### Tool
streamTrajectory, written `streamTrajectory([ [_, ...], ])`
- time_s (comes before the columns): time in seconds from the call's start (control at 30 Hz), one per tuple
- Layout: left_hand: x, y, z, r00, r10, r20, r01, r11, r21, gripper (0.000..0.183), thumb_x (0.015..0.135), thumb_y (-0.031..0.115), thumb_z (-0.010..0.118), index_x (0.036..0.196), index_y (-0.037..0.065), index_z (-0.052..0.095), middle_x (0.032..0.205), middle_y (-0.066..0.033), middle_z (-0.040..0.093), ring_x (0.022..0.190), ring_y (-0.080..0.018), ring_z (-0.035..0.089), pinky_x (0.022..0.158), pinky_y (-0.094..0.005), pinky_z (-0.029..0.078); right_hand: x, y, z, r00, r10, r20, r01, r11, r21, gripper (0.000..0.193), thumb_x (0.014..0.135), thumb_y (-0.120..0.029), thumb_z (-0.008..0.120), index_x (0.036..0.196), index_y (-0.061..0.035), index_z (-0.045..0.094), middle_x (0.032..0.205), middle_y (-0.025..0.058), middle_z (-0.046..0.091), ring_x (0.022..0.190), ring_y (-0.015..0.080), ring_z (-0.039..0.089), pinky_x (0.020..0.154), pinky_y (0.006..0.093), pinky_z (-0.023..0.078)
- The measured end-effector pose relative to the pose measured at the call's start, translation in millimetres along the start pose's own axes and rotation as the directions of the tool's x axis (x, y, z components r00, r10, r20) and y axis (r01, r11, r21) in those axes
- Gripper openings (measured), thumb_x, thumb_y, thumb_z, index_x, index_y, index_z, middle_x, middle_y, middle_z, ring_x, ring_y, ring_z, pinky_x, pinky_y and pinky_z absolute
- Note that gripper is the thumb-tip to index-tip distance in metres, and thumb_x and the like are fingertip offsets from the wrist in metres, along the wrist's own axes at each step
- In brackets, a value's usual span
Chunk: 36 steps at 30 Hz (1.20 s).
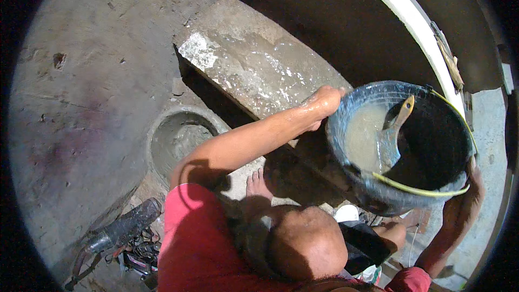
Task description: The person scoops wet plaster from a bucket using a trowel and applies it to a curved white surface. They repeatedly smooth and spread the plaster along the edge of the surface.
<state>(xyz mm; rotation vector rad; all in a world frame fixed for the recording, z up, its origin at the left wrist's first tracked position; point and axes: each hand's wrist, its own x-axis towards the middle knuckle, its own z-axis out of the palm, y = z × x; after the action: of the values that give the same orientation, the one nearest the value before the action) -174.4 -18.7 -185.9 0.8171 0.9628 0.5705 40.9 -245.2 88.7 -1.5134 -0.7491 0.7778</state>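
Observation:
A black bucket (pixel 378 201) with a yellow wire handle is held up between my two hands, tilted. Cloudy, greyish water (pixel 361 135) lies in it, along with a wide brush (pixel 399 121), its wooden grip leaning up toward the far rim. My left hand (pixel 323 105), wet, is closed at the bucket's left rim; its fingertips are partly hidden. On the right, my right hand (pixel 472 186) grips the bucket's side low near the handle end, most of its fingers out of sight behind the wall.
A wet concrete ledge (pixel 259 59) with white patches runs beyond my left arm. Left of that arm stands a round tub (pixel 157 140) of grey mortar. A dark power tool (pixel 124 227) lies lower left beside tangled items. A white curved edge (pixel 408 8) crosses the upper right.

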Motion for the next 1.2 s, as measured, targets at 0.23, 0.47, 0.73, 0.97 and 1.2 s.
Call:
streamTrajectory([
  [0.23, -1, 37, -21, 0.989, 0.125, 0.073, -0.111, 0.979, -0.170, 0.030, 0.106, 0.020, 0.058, 0.117, -0.004, 0.070, 0.114, -0.0187, 0.072, 0.097, -0.0279, 0.070, 0.086, -0.0454, 0.056, 5, 3, 23, 0.998, -0.041, 0.041, 0.037, 0.994, 0.101, 0.042, 0.107, -0.028, 0.064, 0.136, 0.0029, 0.068, 0.133, 0.0133, 0.073, 0.122, 0.0238, 0.068, 0.107, 0.0419, 0.051],
  [0.47, -41, 47, 15, 0.994, 0.055, 0.092, -0.037, 0.983, -0.182, 0.048, 0.112, 0.037, 0.048, 0.129, -0.005, 0.065, 0.125, -0.0165, 0.069, 0.112, -0.0261, 0.065, 0.102, -0.0463, 0.050, -27, 26, -47, 0.993, 0.014, -0.119, -0.001, 0.994, 0.108, 0.023, 0.100, -0.020, 0.071, 0.113, -0.0017, 0.074, 0.116, 0.0133, 0.077, 0.106, 0.0272, 0.073, 0.099, 0.0441, 0.057],
  [0.73, -117, 19, 94, 0.898, 0.151, 0.414, -0.139, 0.989, -0.058, 0.034, 0.100, 0.021, 0.079, 0.119, -0.005, 0.069, 0.107, -0.0092, 0.073, 0.096, -0.0147, 0.066, 0.087, -0.0358, 0.055, -97, 76, -150, 0.891, 0.141, -0.432, -0.070, 0.982, 0.176, 0.032, 0.094, -0.014, 0.070, 0.122, 0.0004, 0.069, 0.113, 0.0150, 0.077, 0.098, 0.0283, 0.075, 0.088, 0.0429, 0.063],
  [0.97, -137, 17, 136, 0.840, 0.120, 0.530, -0.153, 0.988, 0.018, 0.033, 0.087, 0.006, 0.073, 0.117, -0.007, 0.066, 0.089, -0.0063, 0.069, 0.081, -0.0116, 0.063, 0.072, -0.0307, 0.052, -103, 104, -205, 0.915, 0.138, -0.378, -0.081, 0.983, 0.162, 0.050, 0.093, -0.020, 0.068, 0.138, 0.0010, 0.063, 0.120, 0.0123, 0.073, 0.102, 0.0243, 0.072, 0.093, 0.0387, 0.058],
  [1.2, -158, 44, 146, 0.865, -0.140, 0.482, -0.025, 0.947, 0.320, 0.047, 0.089, 0.001, 0.074, 0.135, -0.003, 0.064, 0.116, -0.0048, 0.074, 0.105, -0.0119, 0.064, 0.096, -0.0311, 0.052, -110, 116, -240, 0.836, 0.343, -0.428, -0.384, 0.923, -0.010, 0.056, 0.093, -0.021, 0.075, 0.142, -0.0002, 0.058, 0.123, 0.0102, 0.068, 0.106, 0.0219, 0.066, 0.097, 0.0378, 0.053],
])
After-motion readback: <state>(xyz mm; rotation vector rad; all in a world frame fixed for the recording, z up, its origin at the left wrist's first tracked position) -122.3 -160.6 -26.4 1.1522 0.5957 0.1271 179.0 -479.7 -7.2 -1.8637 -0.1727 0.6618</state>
